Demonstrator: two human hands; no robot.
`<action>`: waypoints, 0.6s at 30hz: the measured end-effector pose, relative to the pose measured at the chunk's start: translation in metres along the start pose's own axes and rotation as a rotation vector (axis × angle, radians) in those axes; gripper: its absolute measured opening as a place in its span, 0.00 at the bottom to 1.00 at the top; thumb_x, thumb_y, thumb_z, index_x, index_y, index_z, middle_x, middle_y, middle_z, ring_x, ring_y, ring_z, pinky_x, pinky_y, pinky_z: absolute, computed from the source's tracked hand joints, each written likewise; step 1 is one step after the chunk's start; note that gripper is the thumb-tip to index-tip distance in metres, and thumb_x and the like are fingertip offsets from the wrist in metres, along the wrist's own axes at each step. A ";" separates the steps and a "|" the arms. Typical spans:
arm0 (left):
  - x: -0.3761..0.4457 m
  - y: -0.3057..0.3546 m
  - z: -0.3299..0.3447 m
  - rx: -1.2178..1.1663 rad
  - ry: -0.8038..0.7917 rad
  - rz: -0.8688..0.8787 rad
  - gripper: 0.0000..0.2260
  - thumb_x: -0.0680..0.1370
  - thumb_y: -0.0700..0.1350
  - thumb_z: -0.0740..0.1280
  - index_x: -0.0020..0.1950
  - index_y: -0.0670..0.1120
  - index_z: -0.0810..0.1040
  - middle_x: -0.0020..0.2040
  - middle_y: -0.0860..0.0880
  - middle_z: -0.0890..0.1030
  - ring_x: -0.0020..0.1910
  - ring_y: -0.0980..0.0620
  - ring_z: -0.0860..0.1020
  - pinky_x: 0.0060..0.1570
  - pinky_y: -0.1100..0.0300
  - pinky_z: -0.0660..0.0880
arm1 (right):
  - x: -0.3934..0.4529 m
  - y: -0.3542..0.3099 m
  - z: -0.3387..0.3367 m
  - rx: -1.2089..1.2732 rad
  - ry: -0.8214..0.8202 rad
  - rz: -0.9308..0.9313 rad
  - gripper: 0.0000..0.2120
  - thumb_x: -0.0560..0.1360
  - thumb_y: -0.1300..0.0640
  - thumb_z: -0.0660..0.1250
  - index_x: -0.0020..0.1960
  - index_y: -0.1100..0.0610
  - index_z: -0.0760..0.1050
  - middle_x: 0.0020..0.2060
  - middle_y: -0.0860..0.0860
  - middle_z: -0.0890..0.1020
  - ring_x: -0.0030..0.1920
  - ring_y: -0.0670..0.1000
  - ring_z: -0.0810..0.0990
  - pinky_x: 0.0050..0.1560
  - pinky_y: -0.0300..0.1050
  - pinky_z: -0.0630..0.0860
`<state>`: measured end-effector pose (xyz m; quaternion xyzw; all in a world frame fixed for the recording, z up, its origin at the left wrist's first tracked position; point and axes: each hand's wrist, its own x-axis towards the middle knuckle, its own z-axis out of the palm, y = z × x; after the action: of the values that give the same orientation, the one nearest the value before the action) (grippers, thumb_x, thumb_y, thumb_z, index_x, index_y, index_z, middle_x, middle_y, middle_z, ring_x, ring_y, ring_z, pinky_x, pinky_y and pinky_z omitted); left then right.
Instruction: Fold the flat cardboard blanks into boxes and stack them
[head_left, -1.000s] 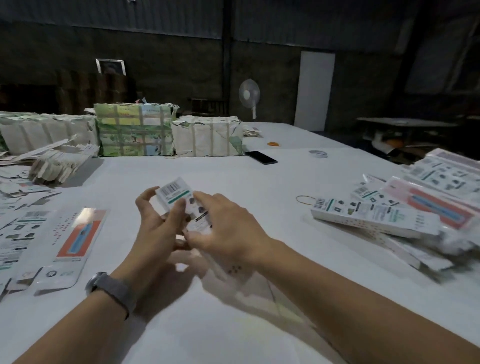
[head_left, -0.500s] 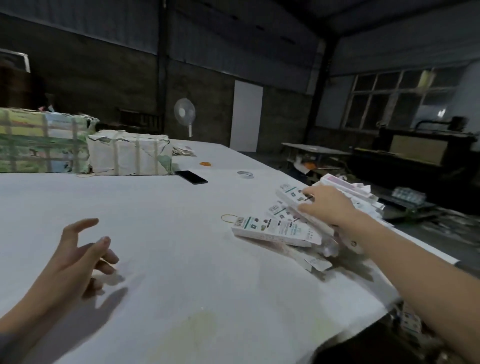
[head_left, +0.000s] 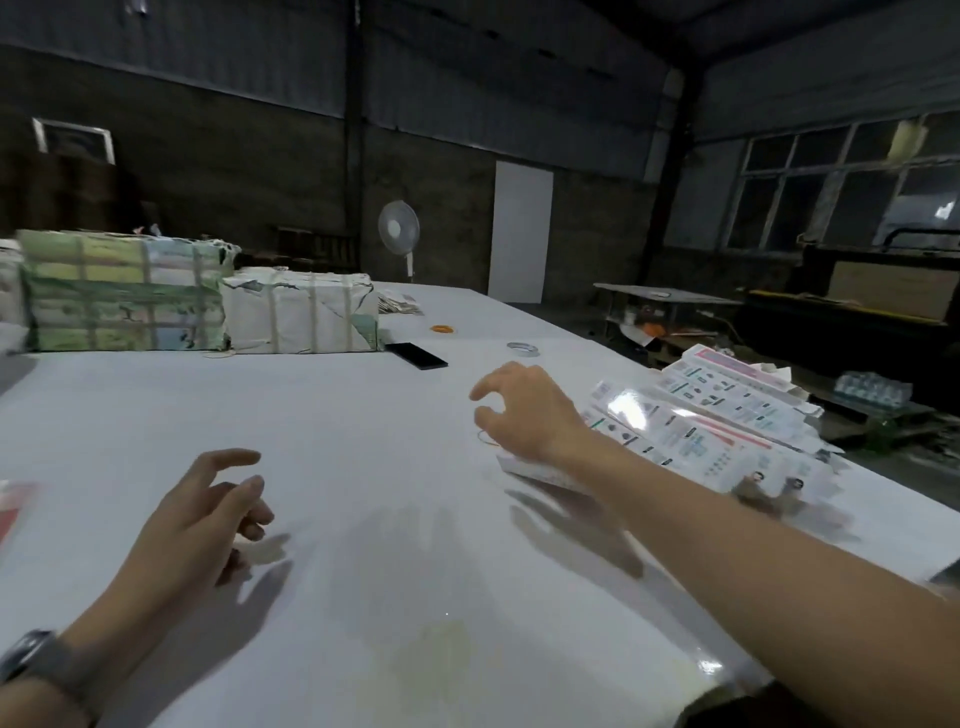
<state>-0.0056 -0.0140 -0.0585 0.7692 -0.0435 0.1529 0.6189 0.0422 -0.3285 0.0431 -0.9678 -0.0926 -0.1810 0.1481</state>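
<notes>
Printed boxes (head_left: 727, 415) stacked, text unreadable, left hand (head_left: 208, 514) and right hand (head_left: 524, 410) loosely spread, empty

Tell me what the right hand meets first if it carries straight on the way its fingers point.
The right hand points left and away across the bare white table. Nothing lies close ahead; the black phone is roughly nearest that line, though depth is unclear.

red blank (head_left: 13, 506): cut by left edge | box stack (head_left: 727, 436): near end blurred
</notes>
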 end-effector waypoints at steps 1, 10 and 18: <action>0.000 0.002 -0.001 0.034 0.006 0.007 0.12 0.83 0.46 0.64 0.50 0.65 0.77 0.38 0.49 0.83 0.35 0.54 0.80 0.25 0.59 0.72 | -0.002 -0.023 0.014 0.070 -0.036 -0.050 0.13 0.77 0.50 0.63 0.59 0.46 0.79 0.65 0.48 0.76 0.67 0.52 0.70 0.66 0.54 0.70; -0.001 0.008 -0.017 0.518 0.083 0.069 0.08 0.80 0.42 0.64 0.54 0.54 0.78 0.36 0.53 0.81 0.38 0.57 0.79 0.39 0.62 0.73 | -0.014 -0.149 0.123 0.487 -0.134 -0.244 0.11 0.77 0.53 0.65 0.58 0.50 0.81 0.54 0.47 0.81 0.56 0.49 0.76 0.60 0.47 0.72; 0.013 0.005 -0.071 1.160 0.303 -0.245 0.19 0.78 0.49 0.63 0.69 0.52 0.69 0.67 0.46 0.73 0.68 0.37 0.67 0.64 0.44 0.65 | -0.016 -0.134 0.142 0.644 -0.113 -0.262 0.09 0.76 0.60 0.66 0.49 0.49 0.81 0.46 0.43 0.82 0.52 0.47 0.78 0.57 0.48 0.75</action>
<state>-0.0072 0.0546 -0.0369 0.9499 0.2242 0.1870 0.1113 0.0422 -0.1588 -0.0554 -0.8599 -0.2762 -0.1061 0.4159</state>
